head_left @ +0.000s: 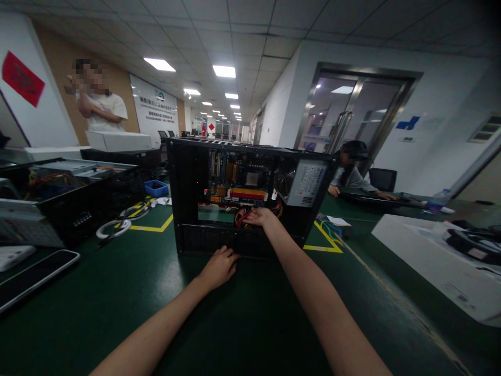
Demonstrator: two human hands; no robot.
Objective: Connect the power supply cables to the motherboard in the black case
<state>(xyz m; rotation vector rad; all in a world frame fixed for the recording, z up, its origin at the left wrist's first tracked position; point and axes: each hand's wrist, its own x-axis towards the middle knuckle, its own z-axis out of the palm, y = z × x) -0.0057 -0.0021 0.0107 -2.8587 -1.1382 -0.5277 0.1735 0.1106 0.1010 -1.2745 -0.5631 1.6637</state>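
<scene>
An open black computer case [183, 198] stands upright in front of me, its inside facing me. The motherboard [223, 177] with red and yellow slots fills its upper part, and the power supply [307, 180] with a fan sits at the upper right. My right hand [259, 216] reaches inside, palm up, its fingers closed around a bundle of red and black cables [239, 218]. Low at the front, my left hand [221, 266] rests by the case's bottom edge, fingers bent and slightly apart, touching the lower panel. Its fingertips are partly hidden.
Another opened computer case [74, 209] lies on the left, near a phone [35, 277], white cable coils [113, 228] and a blue tray [156, 188]. At right stands a white box [430, 261] holding black parts. One person stands back left; another sits at right.
</scene>
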